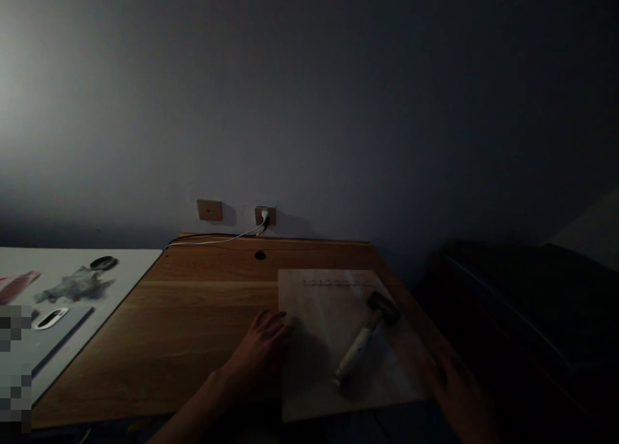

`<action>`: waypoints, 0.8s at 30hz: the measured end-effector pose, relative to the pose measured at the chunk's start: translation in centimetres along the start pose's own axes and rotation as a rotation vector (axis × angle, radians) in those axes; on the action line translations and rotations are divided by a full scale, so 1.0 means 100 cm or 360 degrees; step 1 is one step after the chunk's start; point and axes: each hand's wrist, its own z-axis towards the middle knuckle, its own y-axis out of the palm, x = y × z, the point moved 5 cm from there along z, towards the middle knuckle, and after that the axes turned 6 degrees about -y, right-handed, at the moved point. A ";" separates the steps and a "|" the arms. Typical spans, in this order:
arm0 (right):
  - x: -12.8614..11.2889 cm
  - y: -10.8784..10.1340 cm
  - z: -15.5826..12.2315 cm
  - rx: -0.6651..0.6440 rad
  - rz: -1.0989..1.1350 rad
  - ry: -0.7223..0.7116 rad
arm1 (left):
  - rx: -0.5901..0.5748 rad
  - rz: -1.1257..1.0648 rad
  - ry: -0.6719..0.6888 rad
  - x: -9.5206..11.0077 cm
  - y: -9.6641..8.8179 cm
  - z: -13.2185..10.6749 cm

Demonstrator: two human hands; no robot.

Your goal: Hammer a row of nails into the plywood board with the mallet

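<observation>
A pale wooden board (319,328) lies on the brown wooden desk (193,315), with a row of small studs or holes near its far edge. A mallet (365,341) with a dark head and a light handle rests on the board. My left hand (261,350) lies flat on the desk, its fingers stretched out and touching the board's left edge. My right hand (452,386) sits at the board's right front corner in deep shadow; its fingers look extended along the edge.
A white table (135,263) adjoins the desk at the left, carrying a dark round object, a crumpled clear wrapper and flat grey items. Two wall sockets sit behind the desk; a white cable (217,240) runs from one. Dark furniture stands to the right.
</observation>
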 end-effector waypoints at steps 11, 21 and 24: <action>-0.135 -0.008 0.034 0.0190 0.0280 -0.0306 | 0.0284 0.0211 -0.0391 -0.086 -0.056 -0.092; -0.168 -0.007 0.097 -0.0087 0.0858 -0.0001 | 0.0323 0.0121 -0.0618 -0.127 -0.074 -0.053; -0.189 -0.009 0.139 -0.0207 0.1016 -0.0068 | 0.0348 0.0049 -0.0661 -0.141 -0.068 -0.023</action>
